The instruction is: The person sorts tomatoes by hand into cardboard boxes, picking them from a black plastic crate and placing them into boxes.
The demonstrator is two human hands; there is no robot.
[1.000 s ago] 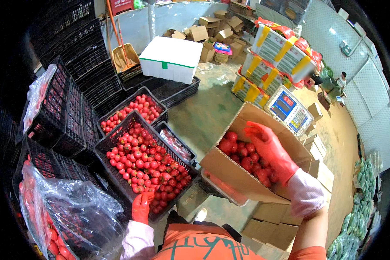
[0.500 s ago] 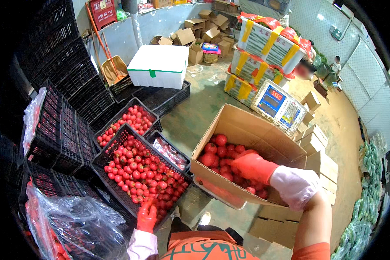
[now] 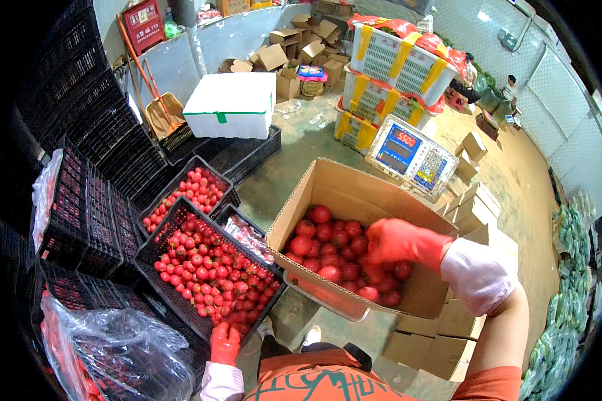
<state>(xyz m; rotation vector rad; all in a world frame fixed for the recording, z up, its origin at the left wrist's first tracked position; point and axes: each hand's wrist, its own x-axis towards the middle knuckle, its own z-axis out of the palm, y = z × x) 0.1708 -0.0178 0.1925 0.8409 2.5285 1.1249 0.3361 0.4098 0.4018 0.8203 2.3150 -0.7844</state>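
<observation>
My right hand (image 3: 405, 244), in a red rubber glove, is inside an open cardboard box (image 3: 374, 184), just over the round red tomatoes (image 3: 331, 247) that cover its bottom. Its fingers curl downward and are closed; what they hold, if anything, is hidden. Also red-gloved, my left hand (image 3: 225, 342) is at the near corner of a black plastic crate (image 3: 174, 284) full of smaller-looking red tomatoes (image 3: 211, 271). The left fingers are slightly apart at the crate's edge, with nothing visible in them. Under the box is a scale's metal platform (image 3: 328, 297), and its lit display (image 3: 411, 157) stands behind.
Another crate of tomatoes (image 3: 190, 194) stands beyond. Black crates (image 3: 80, 207) are stacked at left, near clear plastic wrap (image 3: 120, 351). A white foam box (image 3: 231, 103) and strapped white crates (image 3: 401, 60) stand farther back. Flattened cartons (image 3: 428, 344) and bagged green vegetables (image 3: 558, 321) lie at right.
My right hand has lifted from among the tomatoes in the box and drawn to the right. My left hand has drawn back toward the crate's near edge. The view has shifted slightly.
</observation>
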